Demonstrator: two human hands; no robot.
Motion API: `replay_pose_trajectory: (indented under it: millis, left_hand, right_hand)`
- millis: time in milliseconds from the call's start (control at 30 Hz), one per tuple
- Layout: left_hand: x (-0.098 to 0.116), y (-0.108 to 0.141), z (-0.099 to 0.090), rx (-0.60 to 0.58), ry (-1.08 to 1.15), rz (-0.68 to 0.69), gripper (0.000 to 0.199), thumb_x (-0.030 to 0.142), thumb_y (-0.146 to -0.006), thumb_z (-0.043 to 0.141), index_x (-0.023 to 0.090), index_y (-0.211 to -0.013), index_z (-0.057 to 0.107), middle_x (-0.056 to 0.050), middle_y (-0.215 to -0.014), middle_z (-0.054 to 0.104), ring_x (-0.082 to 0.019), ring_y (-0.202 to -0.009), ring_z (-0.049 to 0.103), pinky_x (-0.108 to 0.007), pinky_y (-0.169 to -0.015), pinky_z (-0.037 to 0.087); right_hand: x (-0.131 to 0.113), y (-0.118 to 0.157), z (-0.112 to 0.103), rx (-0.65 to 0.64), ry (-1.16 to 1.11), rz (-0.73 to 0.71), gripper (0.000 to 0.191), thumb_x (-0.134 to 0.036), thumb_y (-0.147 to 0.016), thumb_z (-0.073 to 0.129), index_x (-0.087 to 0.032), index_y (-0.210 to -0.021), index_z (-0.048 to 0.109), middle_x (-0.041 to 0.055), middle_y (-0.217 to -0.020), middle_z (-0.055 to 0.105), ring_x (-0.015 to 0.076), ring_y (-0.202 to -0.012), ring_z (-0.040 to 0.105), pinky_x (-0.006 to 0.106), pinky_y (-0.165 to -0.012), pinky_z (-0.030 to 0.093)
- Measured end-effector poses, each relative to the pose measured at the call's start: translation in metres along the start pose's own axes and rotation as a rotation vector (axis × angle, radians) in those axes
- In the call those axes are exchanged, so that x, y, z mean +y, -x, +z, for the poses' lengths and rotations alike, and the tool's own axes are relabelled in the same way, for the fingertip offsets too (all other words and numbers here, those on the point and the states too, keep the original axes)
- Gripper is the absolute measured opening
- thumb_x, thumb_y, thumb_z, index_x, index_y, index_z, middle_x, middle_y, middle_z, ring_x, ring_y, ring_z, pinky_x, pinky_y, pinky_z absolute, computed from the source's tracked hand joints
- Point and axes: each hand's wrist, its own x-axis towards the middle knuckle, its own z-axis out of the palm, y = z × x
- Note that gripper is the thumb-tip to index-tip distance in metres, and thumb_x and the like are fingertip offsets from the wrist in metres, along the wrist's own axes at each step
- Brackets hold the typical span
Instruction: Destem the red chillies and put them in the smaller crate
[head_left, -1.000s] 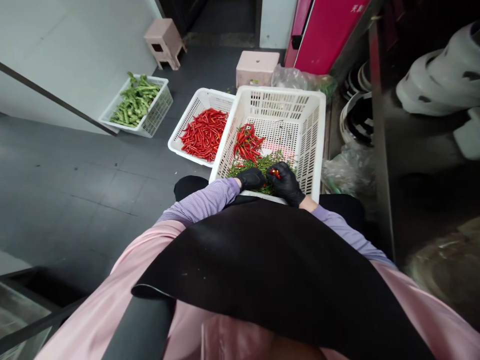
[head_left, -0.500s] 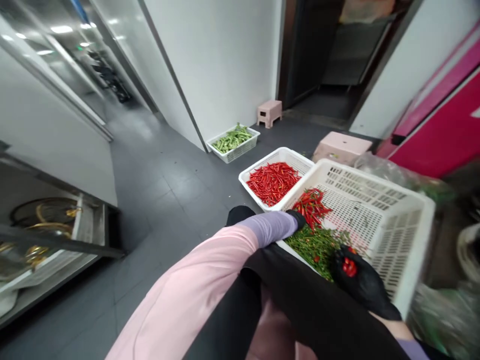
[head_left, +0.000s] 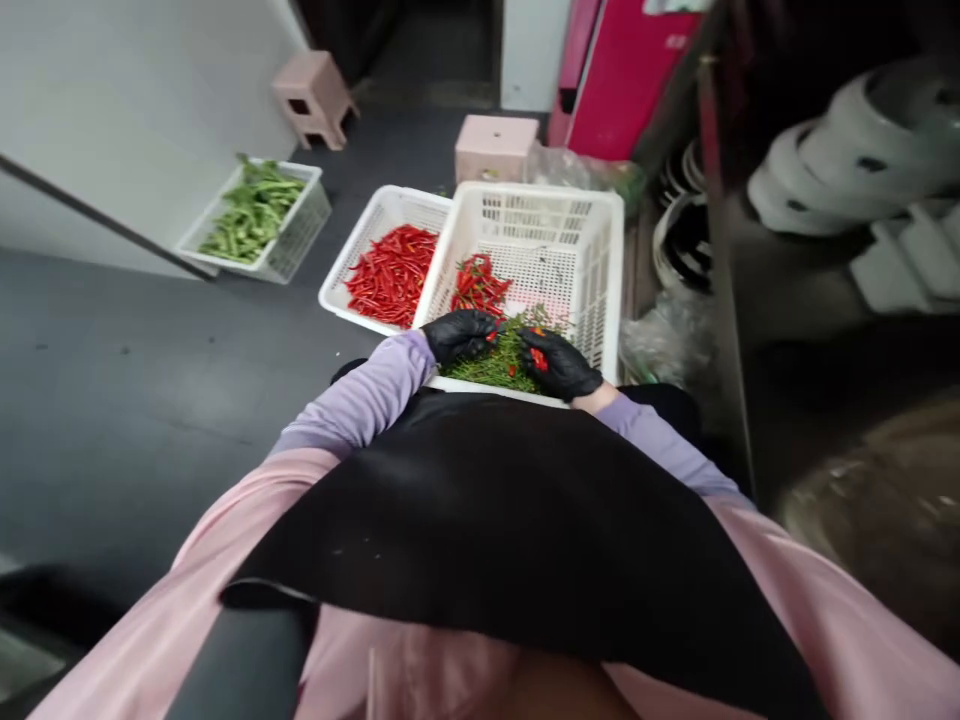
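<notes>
My left hand (head_left: 459, 336), in a black glove, is closed with a small red chili (head_left: 492, 336) at its fingertips. In my right hand (head_left: 564, 368), also black-gloved, the fingers curl around a few red chilies (head_left: 538, 359). Both hands are inside the near end of a large white plastic basket (head_left: 613, 270), over a heap of green chili stems (head_left: 484, 373) with a few red bits in it. Beyond my left hand, a small pile of red chilies (head_left: 480, 285) lies against the basket's left side.
Left of the large basket, a shallower white basket (head_left: 367, 215) holds many red chilies. Another basket (head_left: 289, 250) with green pods sits by the wall. Two pink stools (head_left: 495, 135) (head_left: 315, 95) stand behind. On the right are plastic bags (head_left: 667, 340) and a metal shelf edge (head_left: 724, 260).
The view has swung right and down, bringing both hands near the middle. My left hand, mostly hidden behind the sleeve before, now shows a chili at its fingertips. My right hand still holds chilies.
</notes>
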Motion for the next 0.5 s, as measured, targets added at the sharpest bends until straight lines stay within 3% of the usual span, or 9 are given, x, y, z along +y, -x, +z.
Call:
replay_pose_trajectory:
  millis: [133, 233, 300, 400, 433, 500]
  left_hand:
    - [-0.014, 0.001, 0.014, 0.002, 0.095, 0.043, 0.040, 0.032, -0.074, 0.105, 0.016, -0.079, 0.069, 0.001, -0.066, 0.065, -0.005, -0.046, 0.048, -0.020, -0.044, 0.035]
    - [-0.026, 0.002, 0.029, 0.083, 0.034, 0.145, 0.040, 0.037, -0.076, 0.105, 0.018, -0.086, 0.071, 0.003, -0.061, 0.062, -0.008, -0.046, 0.049, -0.022, -0.047, 0.035]
    - [-0.029, -0.003, 0.030, 0.101, -0.055, 0.143, 0.036, 0.036, -0.077, 0.103, 0.019, -0.090, 0.073, 0.004, -0.059, 0.062, -0.011, -0.049, 0.053, -0.023, -0.051, 0.038]
    - [-0.021, -0.017, 0.009, 0.141, -0.252, 0.065, 0.023, 0.028, -0.081, 0.097, 0.018, -0.089, 0.078, 0.001, -0.060, 0.064, -0.014, -0.053, 0.058, -0.027, -0.058, 0.043]
    - [-0.017, -0.024, -0.003, 0.207, -0.325, 0.053, 0.019, 0.026, -0.082, 0.094, 0.017, -0.085, 0.078, 0.000, -0.060, 0.064, -0.015, -0.056, 0.059, -0.028, -0.061, 0.046]
    - [-0.007, -0.038, -0.028, 0.452, -0.465, 0.092, 0.020, 0.025, -0.086, 0.090, 0.017, -0.075, 0.075, -0.002, -0.061, 0.064, -0.018, -0.062, 0.061, -0.031, -0.069, 0.050]
  right_hand:
    - [0.004, -0.014, 0.015, 0.002, -0.038, 0.011, 0.045, -0.061, -0.070, 0.094, -0.031, -0.085, 0.064, 0.0010, -0.074, 0.061, 0.0219, -0.068, 0.056, 0.040, -0.062, 0.053]
    - [0.007, -0.011, 0.017, -0.031, -0.019, 0.012, 0.043, -0.064, -0.073, 0.092, -0.031, -0.082, 0.065, 0.0022, -0.072, 0.060, 0.0221, -0.066, 0.053, 0.040, -0.062, 0.050]
    - [0.007, -0.009, 0.015, -0.014, 0.007, -0.012, 0.044, -0.065, -0.074, 0.090, -0.031, -0.077, 0.063, 0.0017, -0.069, 0.058, 0.0215, -0.065, 0.051, 0.040, -0.060, 0.049]
    - [0.005, -0.007, 0.005, 0.028, 0.118, -0.072, 0.047, -0.063, -0.076, 0.089, -0.030, -0.071, 0.057, -0.0015, -0.063, 0.051, 0.0183, -0.062, 0.047, 0.037, -0.058, 0.045]
    - [0.005, -0.005, 0.001, 0.041, 0.179, -0.091, 0.047, -0.060, -0.076, 0.091, -0.029, -0.070, 0.056, -0.0025, -0.063, 0.050, 0.0168, -0.061, 0.045, 0.035, -0.058, 0.044]
    - [0.004, -0.003, -0.007, 0.050, 0.284, -0.093, 0.047, -0.054, -0.073, 0.094, -0.027, -0.068, 0.056, -0.0038, -0.062, 0.052, 0.0145, -0.060, 0.044, 0.032, -0.055, 0.040]
